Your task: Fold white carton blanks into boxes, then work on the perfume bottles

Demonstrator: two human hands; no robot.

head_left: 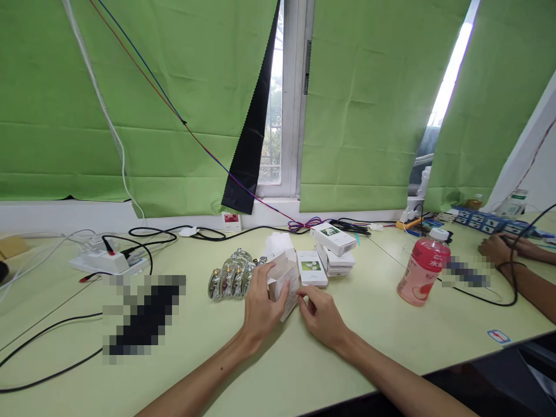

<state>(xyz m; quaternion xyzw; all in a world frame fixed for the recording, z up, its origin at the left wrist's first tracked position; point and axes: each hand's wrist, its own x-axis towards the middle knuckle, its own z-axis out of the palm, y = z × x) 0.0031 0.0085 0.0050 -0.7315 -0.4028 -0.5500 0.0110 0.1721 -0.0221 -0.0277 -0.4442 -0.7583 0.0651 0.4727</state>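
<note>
1. Carton (292,284), held tilted over the table (208,359), looks open at its top and not closed up; the left hand (260,304) grips it.
2. Right hand (322,317) has curled fingers near its edge; whether they pinch it, I cannot tell.
3. Wrapped metal pieces (229,279) lie unboxed, left of it.
4. White boxes (311,275) to its right appear shut.

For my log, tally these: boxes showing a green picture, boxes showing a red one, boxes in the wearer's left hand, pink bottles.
Green-picture boxes: 2 (flat box, top box)
Red-picture box: 1
Held box in left hand: 1
Pink bottle: 1
Total: 5
</note>
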